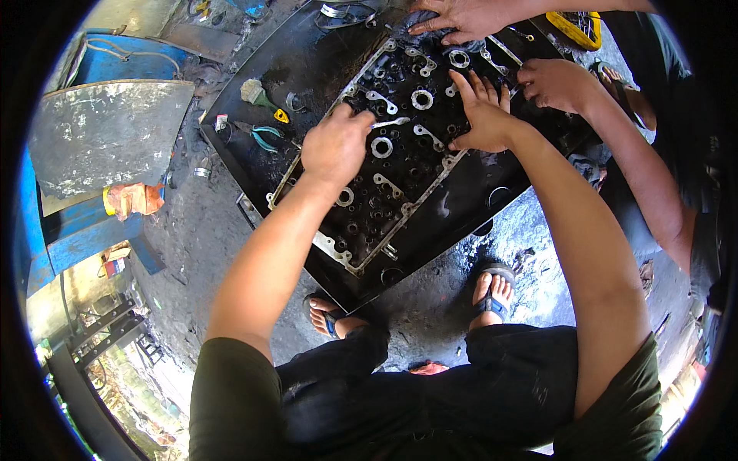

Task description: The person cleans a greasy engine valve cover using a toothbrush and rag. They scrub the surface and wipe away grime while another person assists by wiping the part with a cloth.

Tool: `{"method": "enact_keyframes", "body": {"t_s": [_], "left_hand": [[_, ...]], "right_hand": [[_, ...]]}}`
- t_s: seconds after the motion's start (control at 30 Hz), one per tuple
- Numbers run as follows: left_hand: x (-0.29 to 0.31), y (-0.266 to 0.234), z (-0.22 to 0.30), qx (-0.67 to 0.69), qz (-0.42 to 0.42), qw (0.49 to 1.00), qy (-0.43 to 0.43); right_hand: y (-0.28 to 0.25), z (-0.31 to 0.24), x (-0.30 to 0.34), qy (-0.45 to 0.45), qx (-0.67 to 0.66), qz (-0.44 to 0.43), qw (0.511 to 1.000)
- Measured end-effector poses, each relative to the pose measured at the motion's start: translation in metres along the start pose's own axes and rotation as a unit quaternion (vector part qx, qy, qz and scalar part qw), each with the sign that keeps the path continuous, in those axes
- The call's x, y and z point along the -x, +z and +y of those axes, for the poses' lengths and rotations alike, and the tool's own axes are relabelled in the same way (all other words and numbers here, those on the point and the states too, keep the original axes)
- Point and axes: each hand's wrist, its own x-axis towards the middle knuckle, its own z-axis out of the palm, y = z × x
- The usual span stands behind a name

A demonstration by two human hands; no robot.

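A dark, oily engine cylinder head [388,261] with bright metal faces around its holes lies at a slant in a wide black metal tray [369,296]. My left hand [336,148] is closed over its left side, gripping a slim pale tool [390,123] whose tip points right, across the head. Most of that tool is hidden in my fist. My right hand [486,111] rests on the right side of the head with fingers spread, holding nothing. Left of my left hand, a paintbrush [261,96] with a green handle and pliers [260,135] with teal grips lie in the tray.
Another person's hands [555,84] reach over the far right of the head, one near the far edge. A yellow rounded object [575,29] stands beyond. Metal rings [346,14] lie at the tray's far side. A worn grey panel [111,138] leans on blue metalwork at left.
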Motion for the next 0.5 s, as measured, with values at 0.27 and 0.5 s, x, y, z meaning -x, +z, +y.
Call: {"method": "enact_keyframes", "body": {"t_s": [0.27, 0.5], "left_hand": [[0.007, 0.003, -0.027, -0.017, -0.001, 1.0, -0.002], [0.009, -0.027, -0.029, -0.054, -0.097, 0.989, -0.099]], "right_hand": [[-0.001, 0.0, 0.0, 0.004, -0.017, -0.006, 1.0], [0.0, 0.0, 0.0, 0.006, -0.007, -0.003, 1.0]]}}
